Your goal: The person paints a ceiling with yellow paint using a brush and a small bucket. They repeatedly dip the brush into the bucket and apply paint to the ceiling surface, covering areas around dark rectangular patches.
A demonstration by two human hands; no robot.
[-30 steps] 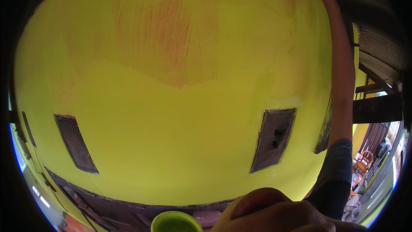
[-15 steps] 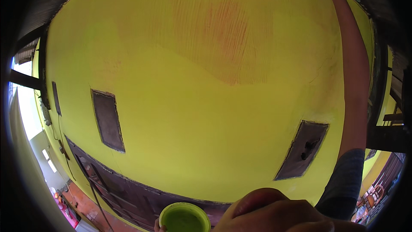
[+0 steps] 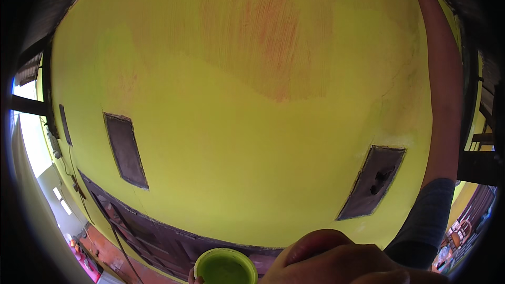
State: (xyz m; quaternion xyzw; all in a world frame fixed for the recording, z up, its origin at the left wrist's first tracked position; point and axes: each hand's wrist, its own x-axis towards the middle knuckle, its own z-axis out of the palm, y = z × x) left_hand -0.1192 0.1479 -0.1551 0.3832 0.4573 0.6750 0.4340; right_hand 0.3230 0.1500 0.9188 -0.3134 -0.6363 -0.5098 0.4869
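Observation:
Low in the view, a round yellow-green tub [image 3: 225,268] holds green liquid that looks like paint. A few fingertips of my left hand [image 3: 195,277] curl against its left rim; the rest of that hand is hidden below. My right arm [image 3: 446,84], in a dark sleeve pushed up to the elbow, reaches up along the right side. Its hand is beyond the top edge, so what it holds or touches does not show. Before me rises a yellow-green wall [image 3: 242,152], with a streaky reddish patch [image 3: 276,37] showing through brush-like strokes in its upper part.
Two dark rectangular panels [image 3: 126,150] [image 3: 371,183] are set in the wall. Dark wooden doors or shutters [image 3: 142,231] run along its lower left. Dark beams [image 3: 29,106] and roofing flank both sides. A reddish floor [image 3: 108,255] lies far below at left.
My right arm has shifted slightly right at the top edge. The wall's upper patch and left panel sit a little further left in the view. The tub stays in my left hand.

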